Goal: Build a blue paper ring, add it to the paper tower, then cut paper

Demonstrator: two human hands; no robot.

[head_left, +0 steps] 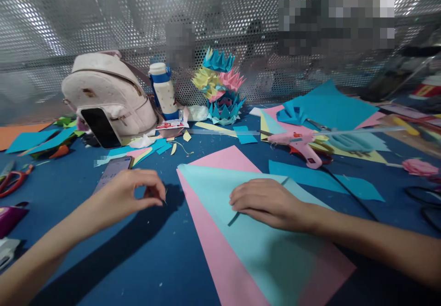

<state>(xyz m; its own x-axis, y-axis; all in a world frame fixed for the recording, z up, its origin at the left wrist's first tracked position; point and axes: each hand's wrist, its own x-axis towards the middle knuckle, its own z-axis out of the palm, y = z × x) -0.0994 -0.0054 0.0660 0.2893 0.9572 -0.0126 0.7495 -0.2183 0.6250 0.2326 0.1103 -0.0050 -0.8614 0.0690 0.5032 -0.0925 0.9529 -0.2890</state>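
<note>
My left hand is raised over the blue table, thumb and forefinger pinched together. From the fingertips pokes a thin pale strand, too fine to name. My right hand lies with curled fingers on a light-blue paper sheet. Under its fingers runs a slim dark stick-like thing, both ends showing and the middle hidden. The blue sheet lies slantwise on a pink paper sheet, whose corners stick out around it.
Behind stand a backpack, a phone, a bottle and folded-paper flowers. A pink glue gun lies to the right, its cord trailing forward. Red-handled scissors and another phone are at left.
</note>
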